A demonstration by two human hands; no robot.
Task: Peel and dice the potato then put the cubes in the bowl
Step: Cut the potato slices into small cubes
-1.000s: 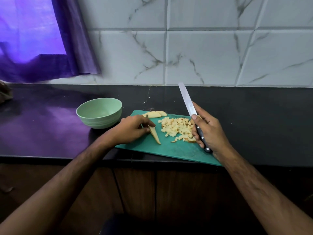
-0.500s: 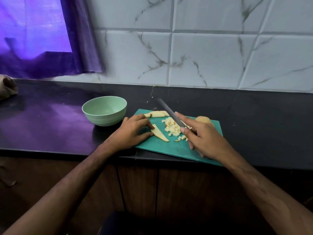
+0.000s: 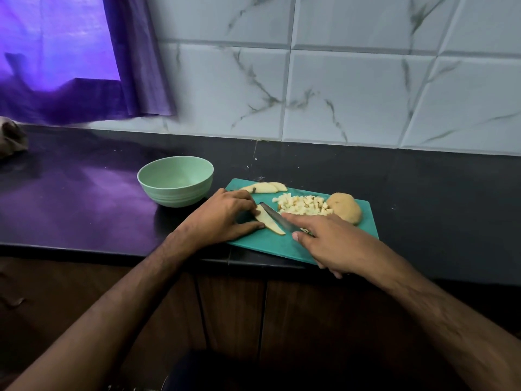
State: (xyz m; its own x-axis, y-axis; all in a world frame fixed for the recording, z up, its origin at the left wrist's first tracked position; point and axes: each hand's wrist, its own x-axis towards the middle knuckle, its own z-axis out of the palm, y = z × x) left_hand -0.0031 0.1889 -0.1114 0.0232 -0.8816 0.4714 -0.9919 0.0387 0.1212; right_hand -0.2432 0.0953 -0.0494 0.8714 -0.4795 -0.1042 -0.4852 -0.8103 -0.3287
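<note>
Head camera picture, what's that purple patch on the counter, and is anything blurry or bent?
In the head view, the purple on the dark counter is a reflection of light coming through the curtain. The wall tile lines slant and bow, a wide-angle effect. The curtain's lower edge looks smeared. The bowl, knife and potato cubes are fairly sharp.

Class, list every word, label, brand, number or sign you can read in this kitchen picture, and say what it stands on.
None: no readable text shows on the bowl, the cutting board, the knife, the wall tiles or the curtain.
</note>
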